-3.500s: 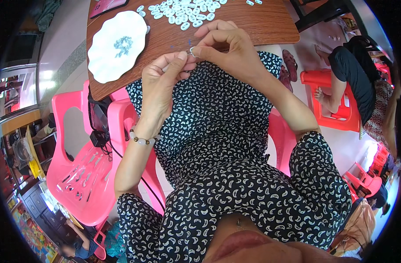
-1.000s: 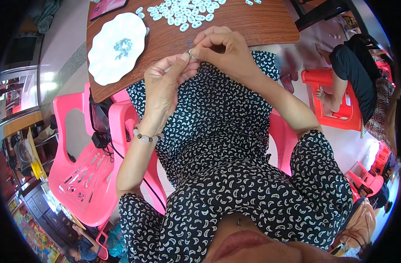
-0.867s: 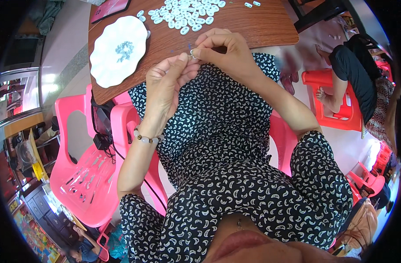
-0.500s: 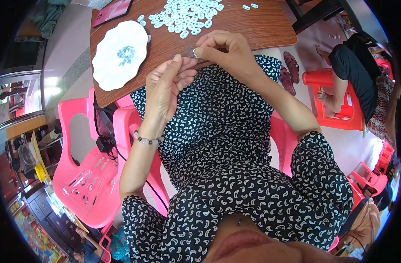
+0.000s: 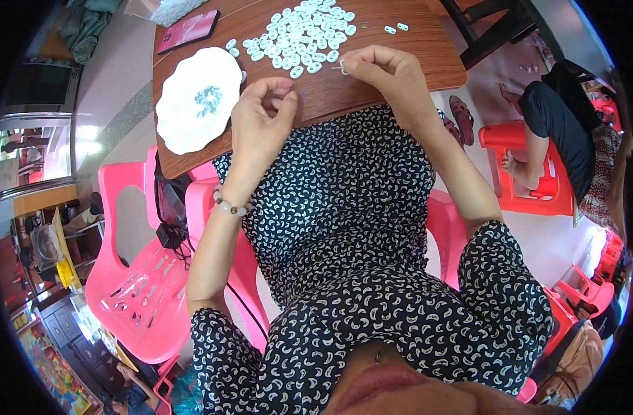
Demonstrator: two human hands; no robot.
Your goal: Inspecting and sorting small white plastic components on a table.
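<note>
My right hand (image 5: 392,79) is above the table's near edge, thumb and fingers pinching a small white oval piece (image 5: 343,68) with a thin pin-like bit sticking out to its left. My left hand (image 5: 264,114) is near the plate's right side, fingers curled and thumb close to the fingertips; whatever lies between them is too small to make out. Beyond both hands spreads a loose pile of white oval two-holed pieces (image 5: 304,43). At the left, a white wavy-rimmed plate (image 5: 181,79) carries a little heap of small silvery bits (image 5: 208,101).
The brown wooden table (image 5: 427,55) ends just before my lap. A pink flat device (image 5: 187,32) lies at its far left, and two loose oval pieces (image 5: 396,28) at the far right. Pink chairs (image 5: 140,297) stand left. A person sits by a red stool (image 5: 496,135) at the right.
My hands have moved apart: the right went right with the white oval piece, the left slightly left with fingers curling in. The view has shifted a little, so the plate appears farther right.
</note>
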